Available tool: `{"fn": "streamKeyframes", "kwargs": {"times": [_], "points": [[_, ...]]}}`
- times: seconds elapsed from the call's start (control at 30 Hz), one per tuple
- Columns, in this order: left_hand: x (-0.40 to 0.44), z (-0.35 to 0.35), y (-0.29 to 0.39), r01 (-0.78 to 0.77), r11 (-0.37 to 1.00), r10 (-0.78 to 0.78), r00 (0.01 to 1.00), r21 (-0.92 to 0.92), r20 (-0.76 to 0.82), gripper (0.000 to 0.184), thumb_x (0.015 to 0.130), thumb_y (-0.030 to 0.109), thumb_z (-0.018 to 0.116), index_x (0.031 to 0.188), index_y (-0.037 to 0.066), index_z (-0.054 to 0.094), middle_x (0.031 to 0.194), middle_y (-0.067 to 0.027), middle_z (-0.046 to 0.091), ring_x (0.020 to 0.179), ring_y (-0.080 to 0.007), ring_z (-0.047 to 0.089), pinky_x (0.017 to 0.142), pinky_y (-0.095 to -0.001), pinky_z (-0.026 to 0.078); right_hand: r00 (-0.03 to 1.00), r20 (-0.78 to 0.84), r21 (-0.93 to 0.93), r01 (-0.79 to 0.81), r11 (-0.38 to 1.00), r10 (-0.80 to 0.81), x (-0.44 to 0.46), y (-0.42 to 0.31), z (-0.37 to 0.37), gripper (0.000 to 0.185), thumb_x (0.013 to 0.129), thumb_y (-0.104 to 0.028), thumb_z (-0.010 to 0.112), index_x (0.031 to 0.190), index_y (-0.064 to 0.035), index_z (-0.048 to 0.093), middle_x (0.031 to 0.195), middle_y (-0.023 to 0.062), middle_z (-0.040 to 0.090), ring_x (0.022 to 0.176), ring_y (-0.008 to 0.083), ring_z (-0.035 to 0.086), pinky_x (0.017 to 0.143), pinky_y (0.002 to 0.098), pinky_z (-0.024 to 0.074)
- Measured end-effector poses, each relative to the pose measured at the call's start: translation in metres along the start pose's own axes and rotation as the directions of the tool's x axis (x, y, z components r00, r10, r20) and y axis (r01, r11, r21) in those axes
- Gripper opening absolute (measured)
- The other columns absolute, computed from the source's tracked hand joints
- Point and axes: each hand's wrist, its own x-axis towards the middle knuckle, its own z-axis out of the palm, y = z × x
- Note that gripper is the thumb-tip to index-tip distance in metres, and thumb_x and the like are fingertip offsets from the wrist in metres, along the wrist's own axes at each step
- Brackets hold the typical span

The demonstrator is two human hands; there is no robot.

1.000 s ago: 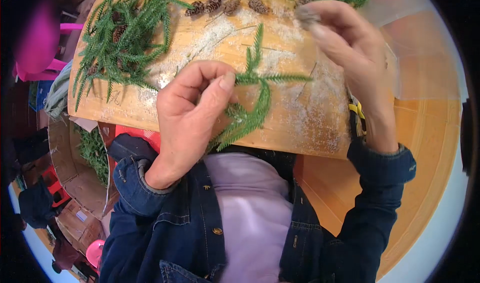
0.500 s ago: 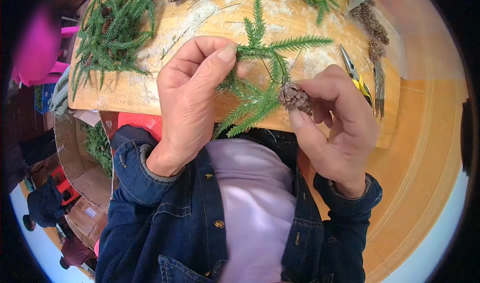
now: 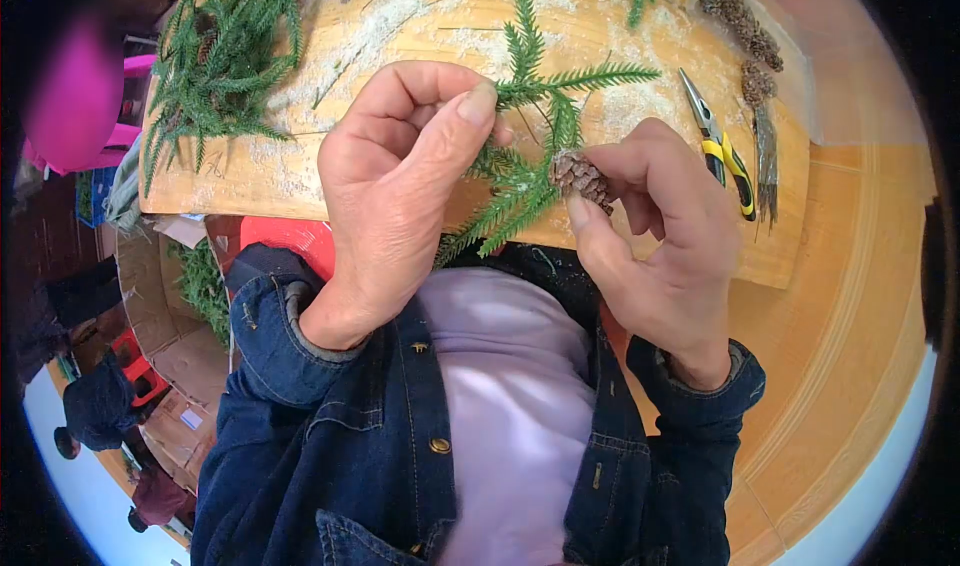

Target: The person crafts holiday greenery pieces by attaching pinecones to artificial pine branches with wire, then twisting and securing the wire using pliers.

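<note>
Left hand [image 3: 400,186]: fingers pinched green sprig [image 3: 566,121] | Right hand [image 3: 670,241]: fingers grasped pine cone [image 3: 580,178], sprig's right side, above near tabletop [image 3: 770,254] | Risk: slack pinch could have dropped pine cone

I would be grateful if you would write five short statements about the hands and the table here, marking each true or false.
1. The right hand holds a pine cone. True.

2. The pliers on the table have yellow and black handles. True.

3. The left hand is gripping the pliers. False: it pinches a green sprig, and the pliers lie apart from both hands.

4. The big pile of greenery lies on the table to the person's right. False: it lies to the person's left.

5. Both hands wear gloves. False: both are bare.
</note>
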Motion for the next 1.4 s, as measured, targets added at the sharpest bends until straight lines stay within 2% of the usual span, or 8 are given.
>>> {"fn": "streamKeyframes", "kwargs": {"times": [0.37,0.5,0.77,0.9,1.03,1.17,1.3,1.4], "points": [[-0.007,0.002,-0.004,-0.037,0.992,0.032,0.999,0.118,0.042,0.013,0.09,0.007,0.059,0.099,-0.003,0.057,0.085,-0.0043,0.062,0.078,-0.0076,0.057,0.072,-0.0188,0.045,0.992,-0.099,-0.035,0.071,0.997,-0.074,0.003,0.003,0.013,0.024,0.067,0.008,0.066,0.089,-0.0003,0.058,0.068,0.0025,0.046,0.053,0.0081,0.039,0.046,0.0221,0.0287],[-0.006,-0.003,-0.007,-0.036,0.991,0.027,0.997,0.126,0.079,0.013,0.09,0.007,0.058,0.098,-0.003,0.058,0.085,-0.0043,0.063,0.077,-0.0073,0.057,0.071,-0.0186,0.045,0.981,-0.104,-0.133,0.149,0.98,-0.163,0.006,0.003,0.015,0.024,0.069,0.009,0.066,0.09,0.0008,0.058,0.07,0.0054,0.049,0.054,0.0107,0.042,0.046,0.0233,0.0306],[-0.008,0.009,-0.006,0.125,0.992,-0.125,0.991,-0.013,-0.048,0.014,0.091,0.008,0.058,0.099,-0.004,0.06,0.083,-0.0029,0.063,0.075,-0.0049,0.055,0.068,-0.0177,0.044,0.958,-0.12,-0.184,0.237,0.954,-0.261,0.002,0.016,0.023,0.027,0.07,0.009,0.066,0.095,0.0027,0.056,0.073,0.012,0.051,0.054,0.0204,0.048,0.047,0.0287,0.0366],[-0.009,0.005,-0.006,0.112,0.983,-0.114,0.994,0.148,0.001,0.015,0.09,0.008,0.057,0.099,-0.003,0.061,0.085,-0.0032,0.063,0.077,-0.0078,0.056,0.073,-0.0217,0.043,0.941,-0.131,-0.251,0.274,0.928,-0.313,0.002,0.016,0.025,0.03,0.069,0.008,0.066,0.096,0.0021,0.056,0.073,0.013,0.051,0.055,0.0251,0.05,0.047,0.0326,0.0388],[-0.007,0.005,-0.002,0.163,0.979,-0.163,0.987,0.124,-0.011,0.014,0.089,0.009,0.061,0.098,-0.002,0.062,0.079,0.0007,0.06,0.071,-0.0033,0.052,0.064,-0.0172,0.042,0.937,-0.075,-0.321,0.301,0.898,-0.341,0.003,0.012,0.026,0.031,0.068,0.006,0.068,0.097,0.0016,0.057,0.073,0.0135,0.053,0.058,0.0278,0.053,0.049,0.0347,0.0408],[-0.006,0.003,-0.007,0.087,0.983,-0.084,0.996,0.159,-0.031,0.014,0.089,0.009,0.062,0.096,-0.003,0.063,0.079,0.0018,0.059,0.068,-0.0027,0.05,0.06,-0.0162,0.041,0.928,-0.066,-0.338,0.325,0.883,-0.367,0.001,0.013,0.03,0.031,0.068,0.004,0.069,0.097,0.0015,0.058,0.074,0.0139,0.053,0.06,0.0291,0.053,0.049,0.0351,0.0421],[-0.006,0.001,-0.01,0.017,0.978,-0.01,0.999,0.206,-0.038,0.011,0.087,0.007,0.062,0.094,-0.002,0.063,0.078,0.001,0.058,0.07,-0.0054,0.049,0.063,-0.0188,0.04,0.929,-0.055,-0.29,0.336,0.896,-0.366,0.004,0.012,0.027,0.03,0.071,0.004,0.068,0.098,0.0012,0.058,0.077,0.0136,0.056,0.06,0.0255,0.054,0.05,0.032,0.0424],[-0.006,-0.003,-0.015,-0.199,0.862,0.174,0.98,0.466,0.097,0.009,0.083,0.004,0.064,0.091,-0.001,0.063,0.075,-0.0021,0.057,0.074,-0.0116,0.048,0.068,-0.0243,0.039,0.831,-0.226,-0.098,0.501,0.86,-0.509,0.015,0.019,0.021,0.024,0.076,0.004,0.065,0.098,0.0007,0.058,0.081,0.0108,0.058,0.059,0.0181,0.05,0.051,0.0267,0.0409]]}}
